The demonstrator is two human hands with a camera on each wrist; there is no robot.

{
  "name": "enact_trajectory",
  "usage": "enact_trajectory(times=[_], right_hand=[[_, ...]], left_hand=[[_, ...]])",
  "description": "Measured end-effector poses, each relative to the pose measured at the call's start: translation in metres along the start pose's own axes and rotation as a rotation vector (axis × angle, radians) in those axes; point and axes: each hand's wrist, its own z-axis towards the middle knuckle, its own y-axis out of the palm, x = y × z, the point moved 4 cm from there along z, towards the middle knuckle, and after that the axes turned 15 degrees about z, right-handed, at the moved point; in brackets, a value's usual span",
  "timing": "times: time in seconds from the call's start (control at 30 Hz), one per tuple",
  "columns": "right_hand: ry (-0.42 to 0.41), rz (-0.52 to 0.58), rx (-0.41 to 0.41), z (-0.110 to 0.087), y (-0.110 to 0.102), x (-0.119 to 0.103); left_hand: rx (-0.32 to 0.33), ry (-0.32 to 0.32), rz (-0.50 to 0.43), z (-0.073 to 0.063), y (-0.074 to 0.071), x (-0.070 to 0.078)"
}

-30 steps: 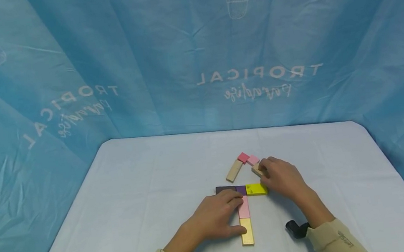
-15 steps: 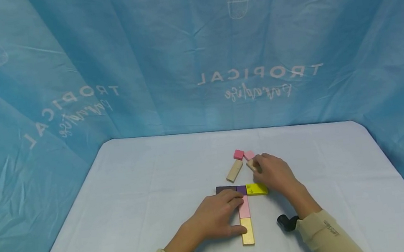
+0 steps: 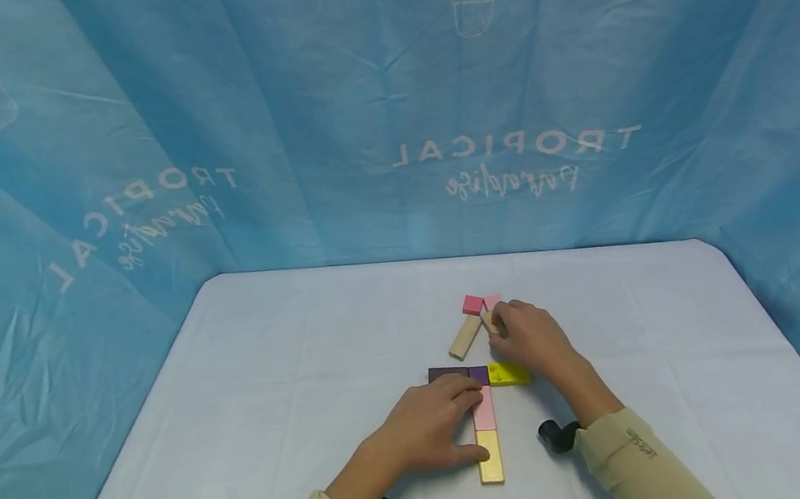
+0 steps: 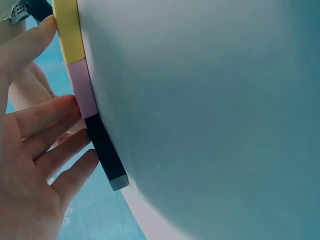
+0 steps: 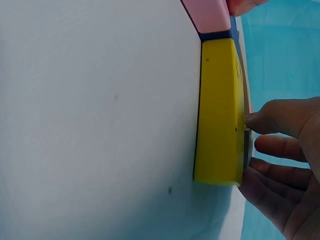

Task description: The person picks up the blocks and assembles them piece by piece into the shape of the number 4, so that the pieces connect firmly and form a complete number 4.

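My right grip (image 3: 529, 337), fingers curled, pinches the right-hand beige block (image 3: 489, 324); I've slid it left over the worktop (image 3: 308, 352), narrowing its gap to the left-hand beige block (image 3: 466, 337); my left grip (image 3: 427, 426), fingers spread, touches the long pink block (image 3: 484, 415)

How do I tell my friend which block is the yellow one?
On the white table, find the T of blocks. Across its top, there's a black block at one end and, by the right hand, the yellow block. It's lemon-bright; the gold block at the T's foot is duller.
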Motion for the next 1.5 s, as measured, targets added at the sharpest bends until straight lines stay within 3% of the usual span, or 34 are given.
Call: enact_trajectory(times=[0.37,0.87,1.5], right_hand=[[-0.005,0.009,0.043,0.002,0.009,-0.008],[0.015,0.044,0.006,0.001,0.016,-0.017],[-0.067,0.001,0.003,-0.011,0.023,-0.026]], left_hand=[[-0.008,0.001,-0.004,0.0,0.0,0.0],[-0.01,0.002,-0.018,0.001,0.001,-0.001],[0.004,0.005,-0.012,0.001,0.001,-0.001]])
